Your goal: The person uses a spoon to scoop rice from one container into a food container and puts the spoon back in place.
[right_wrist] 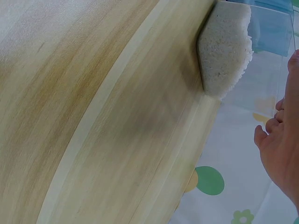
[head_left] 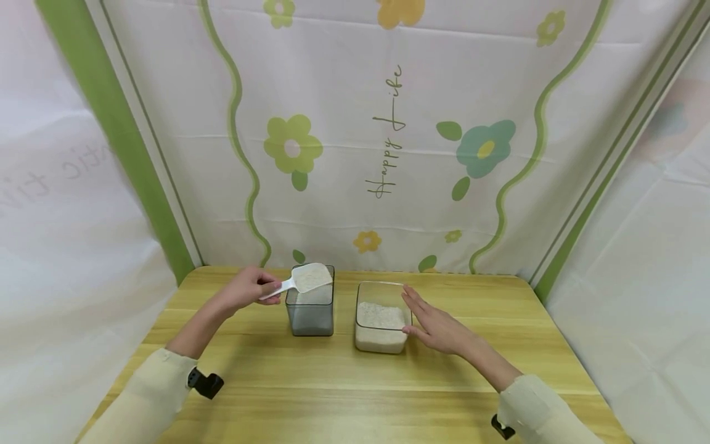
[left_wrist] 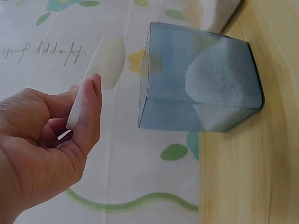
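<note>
My left hand grips the handle of a white scoop that carries pale grains. The scoop hangs over the mouth of a bluish-grey see-through container, apart from it in the left wrist view, where white grains fill its lower part. To the right stands a clear container with off-white, rice-like grains heaped unevenly inside. My right hand has its fingers stretched out at that container's right rim; whether they press on it I cannot tell.
Both containers stand near the back of a wooden table. A white curtain with printed flowers hangs right behind the table's back edge, and more white cloth flanks it on both sides.
</note>
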`<state>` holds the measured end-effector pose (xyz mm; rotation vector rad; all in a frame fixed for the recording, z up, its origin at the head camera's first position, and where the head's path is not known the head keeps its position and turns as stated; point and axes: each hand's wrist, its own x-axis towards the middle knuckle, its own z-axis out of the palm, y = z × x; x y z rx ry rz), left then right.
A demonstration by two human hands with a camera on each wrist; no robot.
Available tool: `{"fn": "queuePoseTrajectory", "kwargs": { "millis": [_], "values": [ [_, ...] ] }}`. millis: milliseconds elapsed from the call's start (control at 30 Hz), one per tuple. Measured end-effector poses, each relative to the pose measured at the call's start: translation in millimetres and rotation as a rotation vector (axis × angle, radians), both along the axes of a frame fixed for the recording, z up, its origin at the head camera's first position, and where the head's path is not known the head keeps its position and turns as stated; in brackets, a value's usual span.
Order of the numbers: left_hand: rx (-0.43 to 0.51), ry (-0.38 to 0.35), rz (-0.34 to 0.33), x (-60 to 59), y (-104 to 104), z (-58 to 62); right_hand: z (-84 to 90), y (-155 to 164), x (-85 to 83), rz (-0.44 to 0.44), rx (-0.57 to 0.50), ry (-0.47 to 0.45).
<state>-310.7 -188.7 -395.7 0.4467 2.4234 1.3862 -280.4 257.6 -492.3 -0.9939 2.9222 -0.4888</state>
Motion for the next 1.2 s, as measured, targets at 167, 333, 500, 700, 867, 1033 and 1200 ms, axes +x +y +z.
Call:
{"fn": "queuePoseTrajectory", "kwargs": {
  "millis": [167,333,500,700,867,1033,1200],
  "values": [
    [0.009,-0.015,0.040,6.2,-11.3,2.5,0.8,-0.5,0.1,-0.002,0.010,0.009],
    [0.001,-0.033,0.093,10.2,-18.3,4.1,1.1,0.0,0.1,-0.003,0.046,0.047],
    [-0.037,-0.018,0.120,12.3,-21.5,4.9,1.0,0.3,-0.8,0.001,0.099,0.080],
    [-0.065,0.008,0.132,14.3,-21.0,5.3,1.5,0.3,-1.6,0.011,0.142,0.115],
    [-0.090,0.041,0.131,16.0,-20.4,5.3,3.5,0.7,-1.2,0.025,0.191,0.145],
    [-0.110,0.061,0.131,16.6,-20.0,4.7,6.2,1.9,0.4,0.062,0.210,0.182],
    [-0.140,0.086,0.134,16.1,-19.2,4.4,8.1,2.9,1.2,0.085,0.207,0.200]
  ]
}}
